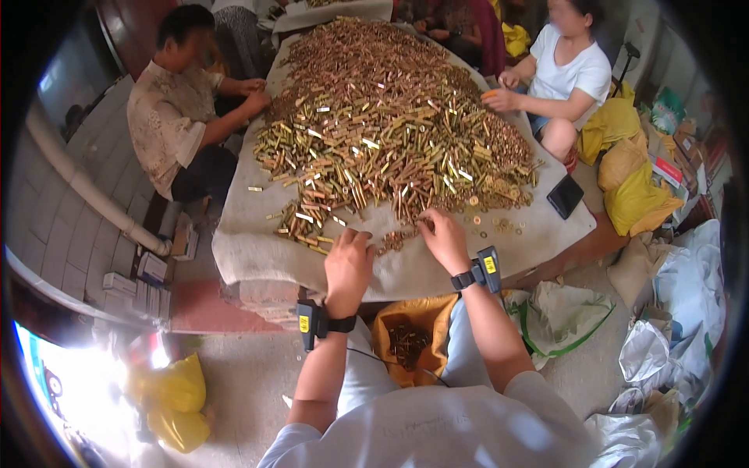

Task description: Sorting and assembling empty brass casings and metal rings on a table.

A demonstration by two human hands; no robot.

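My left hand (349, 261) rests over the near edge of the heap, its fingers curled down and pressed together; whatever they hold is hidden under them. To its right, my right hand (445, 243) pinches with thumb and forefinger at the heap's front edge, on something too small to make out. Between the two hands lies a small cluster of nuts or washers (396, 240). Ahead spreads a large heap of brass-coloured metal sleeves (374, 144), with several loose ones (300, 226) beside my left fingertips. Flat washers (499, 226) are scattered right of my right hand.
A pale cloth (253, 242) covers the table. A dark flat object (565, 195) lies at its right edge. An orange sack (388, 327) with metal parts stands open between my knees. People sit at left (168, 125) and right (566, 78). Yellow sacks (624, 168) are piled at right.
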